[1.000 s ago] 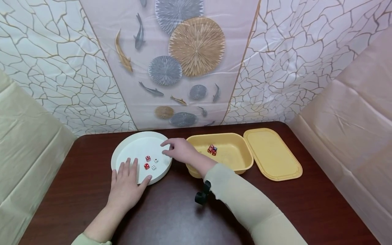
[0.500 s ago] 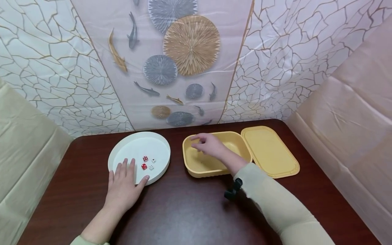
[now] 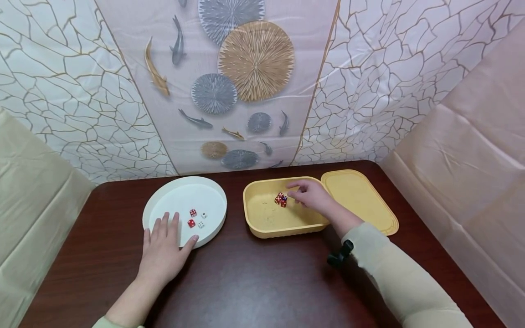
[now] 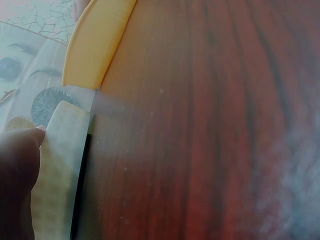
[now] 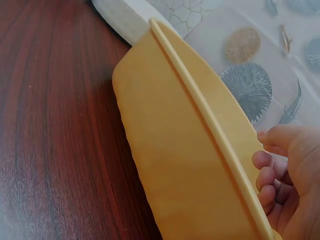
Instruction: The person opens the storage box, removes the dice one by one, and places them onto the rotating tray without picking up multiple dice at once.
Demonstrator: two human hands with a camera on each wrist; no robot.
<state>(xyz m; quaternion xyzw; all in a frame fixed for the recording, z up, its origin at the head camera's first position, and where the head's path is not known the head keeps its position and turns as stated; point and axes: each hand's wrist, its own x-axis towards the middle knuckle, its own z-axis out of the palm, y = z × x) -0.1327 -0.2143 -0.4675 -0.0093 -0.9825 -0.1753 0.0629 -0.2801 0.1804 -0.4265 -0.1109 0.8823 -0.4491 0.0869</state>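
Observation:
A round white tray [image 3: 180, 196] holds two red dice [image 3: 191, 223] and two white dice [image 3: 201, 224]. My left hand [image 3: 162, 255] rests on its near left rim, fingers straight over the inside and thumb at the near rim. Several small dice [image 3: 280, 199], mostly red with one blue, sit clustered in a yellow rectangular container [image 3: 262, 216]. Just right of that cluster, my right hand [image 3: 311, 196] hovers over the container, fingers loosely bent. The right wrist view shows the hand [image 5: 295, 165] beyond the container's rim with nothing visible between thumb and fingers.
A flat yellow lid [image 3: 361, 200] lies right of the container, partly behind the right forearm. Both vessels stand on a dark brown wooden table [image 3: 246, 273]. Patterned cloth [image 3: 254, 136] hangs behind the table, and plain cloth [image 3: 459, 146] closes off the right side.
From the white tray's right rim, my right hand has moved right, across the yellow container. The dice cluster it covered half a second ago shows again. My left hand stays on the tray.

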